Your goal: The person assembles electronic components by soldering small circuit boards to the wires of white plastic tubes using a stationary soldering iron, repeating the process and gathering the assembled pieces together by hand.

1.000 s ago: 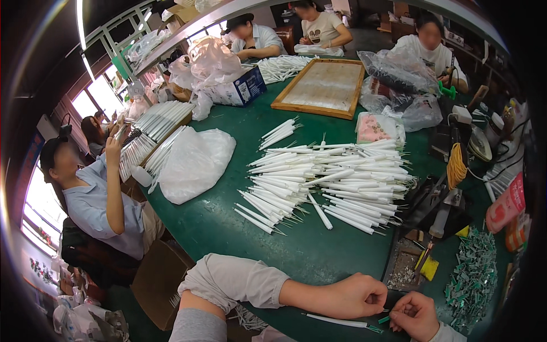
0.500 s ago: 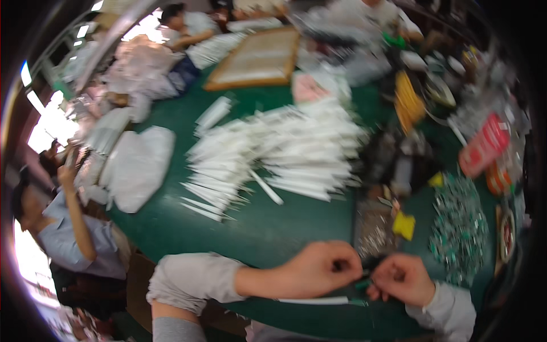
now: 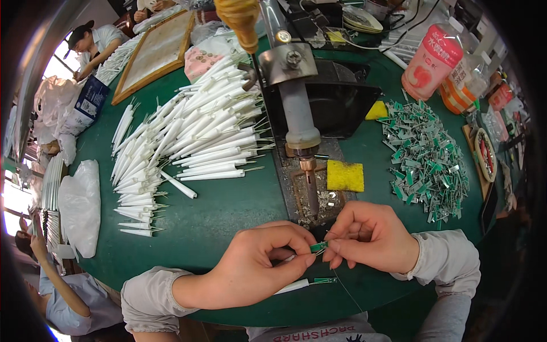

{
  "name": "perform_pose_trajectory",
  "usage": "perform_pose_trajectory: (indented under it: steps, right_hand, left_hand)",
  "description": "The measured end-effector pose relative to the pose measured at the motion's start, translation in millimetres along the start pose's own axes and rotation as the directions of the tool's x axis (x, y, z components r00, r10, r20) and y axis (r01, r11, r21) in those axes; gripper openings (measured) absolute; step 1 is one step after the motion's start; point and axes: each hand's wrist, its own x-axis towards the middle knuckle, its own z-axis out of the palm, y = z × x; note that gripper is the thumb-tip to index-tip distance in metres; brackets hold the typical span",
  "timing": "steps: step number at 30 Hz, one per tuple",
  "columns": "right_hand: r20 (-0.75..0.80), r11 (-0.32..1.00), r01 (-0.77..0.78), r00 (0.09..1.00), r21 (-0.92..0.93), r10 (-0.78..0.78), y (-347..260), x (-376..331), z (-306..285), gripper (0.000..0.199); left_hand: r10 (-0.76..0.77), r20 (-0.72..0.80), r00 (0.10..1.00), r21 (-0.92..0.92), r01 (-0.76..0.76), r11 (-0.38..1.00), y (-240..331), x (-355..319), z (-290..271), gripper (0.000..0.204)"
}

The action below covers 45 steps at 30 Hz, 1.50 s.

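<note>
Pinched between the thumb and fingers of my left hand [image 3: 245, 265] is a small green circuit board [image 3: 318, 247], with fine bare leads beside it. A bit of white shows inside that hand; the rest of it is hidden. My right hand [image 3: 379, 239] is closed, its thumb tip meeting the board's right end. A thin wire [image 3: 348, 290] trails from under its fingers to the table's near edge. Below my left hand lies a white tube [image 3: 293, 286] with a green board at its tip. Just beyond both hands, a mounted soldering iron [image 3: 311, 194] points down.
Many white tubes with wire leads [image 3: 211, 131] are heaped left of the iron. A pile of green boards [image 3: 427, 165] lies at right, near a yellow sponge [image 3: 345, 175] and a pink bottle [image 3: 433, 60]. Another person [image 3: 65, 296] sits at far left.
The view has swung and sharpened, bringing the soldering iron into plain sight beyond my hands. My hands stay close together, and the green board now shows between their fingertips.
</note>
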Motion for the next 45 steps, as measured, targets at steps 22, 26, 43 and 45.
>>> perform_pose_trajectory:
  steps: [22, 26, 43, 45]
  right_hand:
    - [0.018, 0.989, 0.129, 0.992, -0.077, -0.128, 6.0, 4.6, 2.7, 0.008]
    - [-0.002, 0.987, 0.149, 0.989, -0.058, -0.149, 9.2, 5.3, 3.2, 0.008]
    - [-0.053, 0.972, 0.169, 0.982, -0.161, -0.180, -0.5, 3.0, 3.4, 0.011]
    - [-0.084, 0.957, 0.192, 0.973, -0.217, -0.214, -3.3, 0.7, 1.5, 0.011]
  left_hand:
    - [0.158, -0.024, 0.987, 0.240, -0.148, 0.959, -1.9, -0.8, -1.2, 0.005]
    - [0.161, -0.023, 0.987, 0.236, -0.152, 0.960, -2.1, -1.9, -1.5, 0.005]
    - [0.061, -0.024, 0.998, -0.015, -0.061, 0.998, -3.8, 4.2, -5.8, 0.003]
    - [0.079, -0.043, 0.996, -0.010, -0.079, 0.997, -3.4, 4.7, -7.2, 0.002]
